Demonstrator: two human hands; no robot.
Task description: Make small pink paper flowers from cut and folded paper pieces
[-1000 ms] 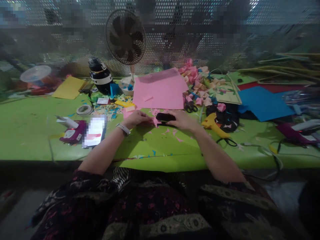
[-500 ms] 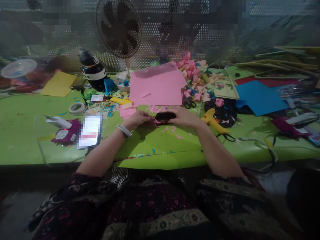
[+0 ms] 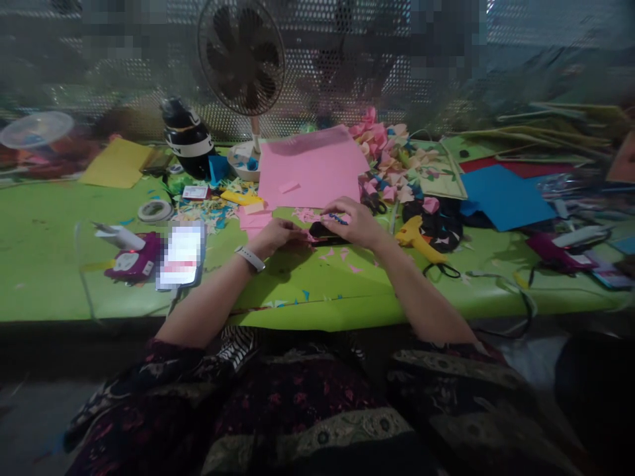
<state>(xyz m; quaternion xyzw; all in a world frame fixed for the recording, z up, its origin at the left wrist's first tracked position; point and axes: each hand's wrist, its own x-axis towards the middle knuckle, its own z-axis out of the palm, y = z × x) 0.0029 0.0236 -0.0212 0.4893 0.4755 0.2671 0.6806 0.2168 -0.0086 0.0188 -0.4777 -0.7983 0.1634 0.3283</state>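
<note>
1. Head view, hands: the left hand [image 3: 278, 235] was seen low on the green counter [image 3: 59, 264], fingers curled and apparently pinched on a pink paper piece [image 3: 311, 237]. The right hand [image 3: 353, 221] was closed over a black tool [image 3: 321, 231]; the tool's kind could not be told.
2. Location of the held things: the pink paper piece was held at the counter's middle, between the two hands and touching the black tool's near end. Both were kept just in front of a large pink sheet [image 3: 312, 168].
3. Handling, judged: the pink paper piece was taken to be very light, thin and limp, easily creased or torn. It would best be held at an edge between thumb and fingertip, close to the tool. The black tool was judged rigid and small, and suited to a full wrap of the fingers round its body.
4. Surroundings: paper scraps [image 3: 208, 215] were scattered to the left of the hands. A yellow glue gun [image 3: 419, 237] lay just right of the right hand. A blue sheet [image 3: 506, 195] lay further right. A phone [image 3: 181, 254] and a tape roll [image 3: 153, 211] lay to the left, and a fan [image 3: 241, 56] stood behind.
</note>
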